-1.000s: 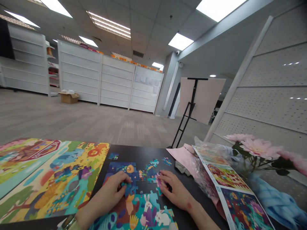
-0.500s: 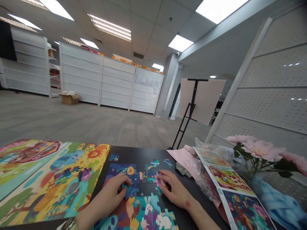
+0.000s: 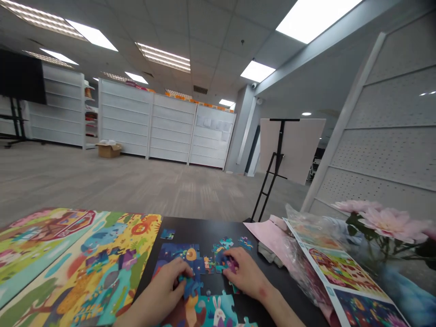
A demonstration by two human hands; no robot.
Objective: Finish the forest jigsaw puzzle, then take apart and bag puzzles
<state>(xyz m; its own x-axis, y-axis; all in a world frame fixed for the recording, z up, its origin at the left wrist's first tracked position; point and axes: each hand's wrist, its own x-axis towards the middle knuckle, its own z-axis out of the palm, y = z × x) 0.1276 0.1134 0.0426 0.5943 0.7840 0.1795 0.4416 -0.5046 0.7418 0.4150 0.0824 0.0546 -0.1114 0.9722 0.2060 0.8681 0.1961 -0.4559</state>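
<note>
A partly joined jigsaw puzzle with a dark blue night scene lies on the black table between my hands. My left hand rests at its left side, thumb and forefinger closed around a blue-teal puzzle piece that they partly cover. With bent fingers, my right hand pinches a purple puzzle piece against the joined part on the right. Below, a section with a white rabbit runs out of the bottom edge. Loose pieces lie beyond my right hand, and another piece sits at the upper left.
Two finished colourful puzzles cover the left side. On the right are a pink cloth, clear plastic wrapping, a printed picture sheet and pink flowers. An easel stands on the floor beyond the table.
The view has tilted up and turned slightly left. My right hand has shifted a little up the puzzle, its fingers now over the purple piece. My left hand stays at the same part.
</note>
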